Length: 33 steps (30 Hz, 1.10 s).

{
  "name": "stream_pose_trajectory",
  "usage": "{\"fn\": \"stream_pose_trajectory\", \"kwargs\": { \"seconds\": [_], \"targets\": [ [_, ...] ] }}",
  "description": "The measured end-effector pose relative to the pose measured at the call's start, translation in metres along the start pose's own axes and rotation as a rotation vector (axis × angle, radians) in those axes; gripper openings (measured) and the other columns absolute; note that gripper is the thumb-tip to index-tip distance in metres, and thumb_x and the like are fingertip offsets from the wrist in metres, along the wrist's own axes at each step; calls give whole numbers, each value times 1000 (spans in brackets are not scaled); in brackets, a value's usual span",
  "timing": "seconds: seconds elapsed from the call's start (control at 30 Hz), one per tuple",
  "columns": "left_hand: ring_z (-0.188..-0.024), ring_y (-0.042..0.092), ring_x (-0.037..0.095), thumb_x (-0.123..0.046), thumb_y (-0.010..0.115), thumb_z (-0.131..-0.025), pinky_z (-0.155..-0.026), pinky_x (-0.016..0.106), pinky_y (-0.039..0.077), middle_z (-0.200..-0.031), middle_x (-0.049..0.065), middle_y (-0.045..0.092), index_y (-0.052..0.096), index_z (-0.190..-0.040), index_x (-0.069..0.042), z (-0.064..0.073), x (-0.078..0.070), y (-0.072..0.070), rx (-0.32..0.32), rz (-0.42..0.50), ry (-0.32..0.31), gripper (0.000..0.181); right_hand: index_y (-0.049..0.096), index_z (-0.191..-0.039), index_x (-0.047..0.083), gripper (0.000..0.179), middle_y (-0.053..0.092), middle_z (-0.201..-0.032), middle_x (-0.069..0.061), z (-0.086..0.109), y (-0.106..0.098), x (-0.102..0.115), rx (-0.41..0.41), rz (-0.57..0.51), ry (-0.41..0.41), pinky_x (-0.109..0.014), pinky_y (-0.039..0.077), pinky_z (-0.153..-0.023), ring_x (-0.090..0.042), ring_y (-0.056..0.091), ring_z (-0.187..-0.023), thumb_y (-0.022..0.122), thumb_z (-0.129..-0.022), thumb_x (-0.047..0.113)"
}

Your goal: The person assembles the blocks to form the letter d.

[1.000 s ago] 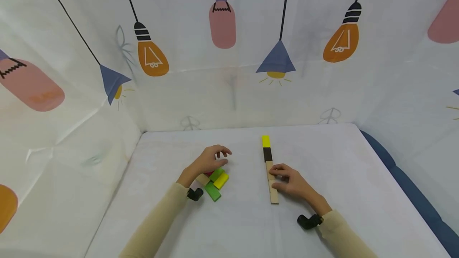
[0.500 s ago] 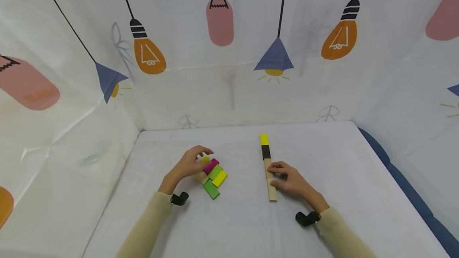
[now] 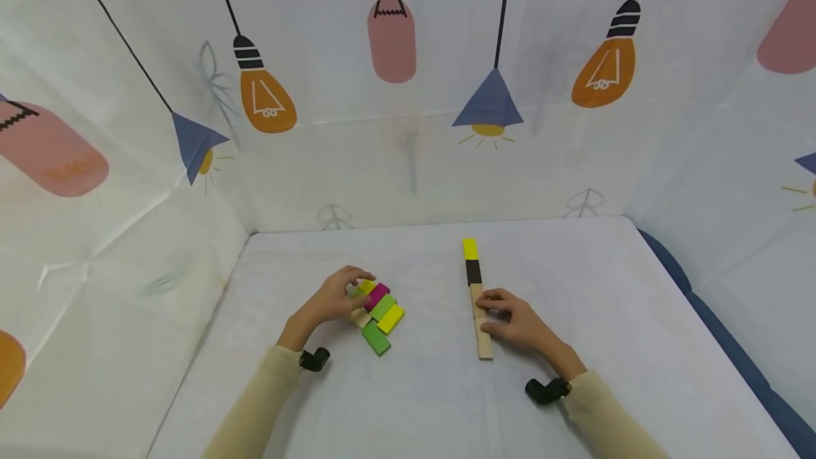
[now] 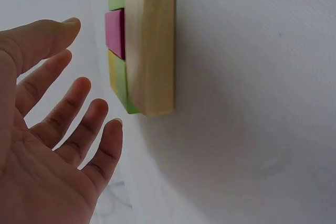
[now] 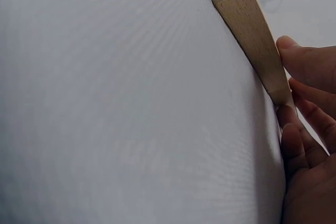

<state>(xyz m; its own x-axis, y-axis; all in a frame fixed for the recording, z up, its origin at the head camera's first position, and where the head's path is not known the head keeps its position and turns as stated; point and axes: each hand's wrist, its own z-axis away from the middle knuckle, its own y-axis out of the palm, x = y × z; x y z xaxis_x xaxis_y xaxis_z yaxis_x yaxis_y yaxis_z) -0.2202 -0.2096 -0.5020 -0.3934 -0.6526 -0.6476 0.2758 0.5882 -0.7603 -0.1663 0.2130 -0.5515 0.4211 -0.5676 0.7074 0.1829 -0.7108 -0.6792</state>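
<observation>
A cluster of flat wooden blocks lies left of centre: a magenta block (image 3: 378, 295), a yellow block (image 3: 391, 319), a green block (image 3: 376, 338) and others. Over its left part hovers my left hand (image 3: 328, 297), fingers loosely bent. The left wrist view shows that hand apart from the plain wooden block (image 4: 152, 45), holding nothing. To the right, a straight row runs away from me: yellow block (image 3: 469, 248), black block (image 3: 474, 273), then two plain blocks (image 3: 484, 349). My right hand (image 3: 523, 323) rests beside these, thumb and fingertips touching their side, without a grasp.
A white cloth covers the table (image 3: 433, 409). Behind and to the sides hang white sheets (image 3: 357, 161) printed with lamps and bulbs. A dark blue padded edge (image 3: 720, 331) runs beyond the table's right side.
My left hand has moved left and back over the cluster, uncovering the magenta block and a yellow one. The right hand stays at the row.
</observation>
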Motion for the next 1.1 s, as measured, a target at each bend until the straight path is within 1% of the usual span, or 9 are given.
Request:
{"fn": "stream_pose_trajectory", "kwargs": {
  "seconds": [0.13,0.23,0.37,0.53,0.7,0.8,0.87,0.97,1.1],
  "targets": [
    [-105,60,27,-17,77,-92,-88,44,55,-132,13,63,67,-129,-8,0,2,2,-2,-20,-58,40,73,-127,4,45,65,-131,-9,1,0,-2,0,-6,-3,-48,53,-102,-35,61,-124,82,-88,25],
    [-103,59,25,-18,77,-92,-86,40,53,-132,13,63,67,-131,-9,1,4,3,-6,-25,-87,41,73,-127,4,45,65,-130,-8,1,-1,-3,-1,-7,-6,-47,53,-102,-34,61,-124,83,-88,25],
    [-106,58,26,-19,77,-92,-89,42,54,-133,13,62,65,-134,-9,1,4,6,7,-9,-104,45,74,-126,5,44,66,-129,-7,2,-1,-3,-16,0,-19,-45,54,-100,-34,62,-122,83,-87,23],
    [-111,60,28,-16,77,-91,-97,48,54,-130,13,62,66,-132,-9,-3,3,12,16,-32,-97,43,74,-126,5,44,66,-129,-8,3,-1,-2,-19,6,-16,-47,53,-100,-34,61,-122,83,-87,23],
    [-121,58,34,-15,77,-91,-105,54,49,-131,15,62,69,-128,-9,-7,1,14,2,-72,-100,39,73,-127,5,46,65,-131,-7,3,0,0,-4,1,11,-50,52,-102,-34,60,-125,83,-87,25],
    [-125,55,38,-16,77,-92,-107,56,46,-133,18,60,71,-126,-9,-10,3,15,-7,-92,-97,34,73,-128,5,46,64,-131,-7,3,1,0,-4,2,11,-50,52,-103,-34,60,-125,82,-87,25],
    [-124,54,38,-17,76,-94,-107,55,47,-133,18,60,72,-124,-10,-13,5,16,-9,-119,-93,31,72,-128,5,46,64,-132,-7,3,1,0,-4,2,9,-49,52,-102,-34,60,-125,82,-87,25],
    [-123,54,36,-19,73,-96,-106,53,47,-134,17,60,73,-123,-12,-18,6,18,-8,-181,-89,28,72,-128,5,46,64,-132,-7,3,1,0,-3,2,8,-49,52,-102,-34,60,-125,82,-88,25],
    [-119,57,34,-19,72,-98,-105,51,49,-131,15,63,73,-123,-11,-28,3,18,-18,-255,-73,27,72,-128,6,46,64,-132,-7,3,1,-1,-4,-3,11,-49,52,-102,-34,60,-125,82,-88,26]
  ]
}}
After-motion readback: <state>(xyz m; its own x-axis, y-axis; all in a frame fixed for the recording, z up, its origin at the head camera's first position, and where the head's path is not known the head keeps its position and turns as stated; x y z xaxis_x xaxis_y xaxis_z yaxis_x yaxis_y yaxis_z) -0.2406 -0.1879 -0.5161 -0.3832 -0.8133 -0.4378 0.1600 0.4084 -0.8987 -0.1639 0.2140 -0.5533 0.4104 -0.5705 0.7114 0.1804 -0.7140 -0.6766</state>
